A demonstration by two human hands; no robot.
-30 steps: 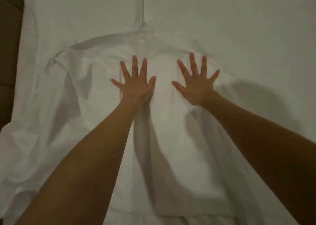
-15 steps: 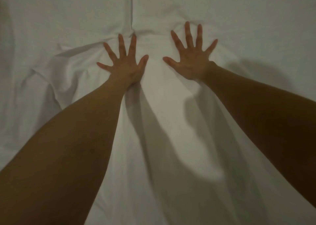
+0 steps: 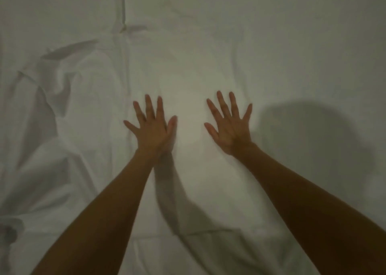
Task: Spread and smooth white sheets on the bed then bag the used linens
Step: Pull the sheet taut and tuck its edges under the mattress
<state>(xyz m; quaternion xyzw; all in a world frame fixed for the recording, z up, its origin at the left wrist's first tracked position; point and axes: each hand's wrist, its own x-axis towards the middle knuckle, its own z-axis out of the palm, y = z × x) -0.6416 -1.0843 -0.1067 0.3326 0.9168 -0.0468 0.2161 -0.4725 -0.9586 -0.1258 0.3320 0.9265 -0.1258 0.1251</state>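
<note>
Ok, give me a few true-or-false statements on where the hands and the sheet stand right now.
1. Both hands lie flat on the white sheet with fingers spread. True: the left hand and the right hand are both open, palms down.
2. The right hand grips a bunched fold of sheet. False: its fingers are straight and hold nothing.
3. The heaviest wrinkles lie to the left of the left hand. True.
4. The sheet between the two hands is badly creased. False: that patch looks smooth.
5. A long crease runs away from the hands at upper left. True.
6. A linen bag sits beside the right arm. False: no bag is in view.
</note>
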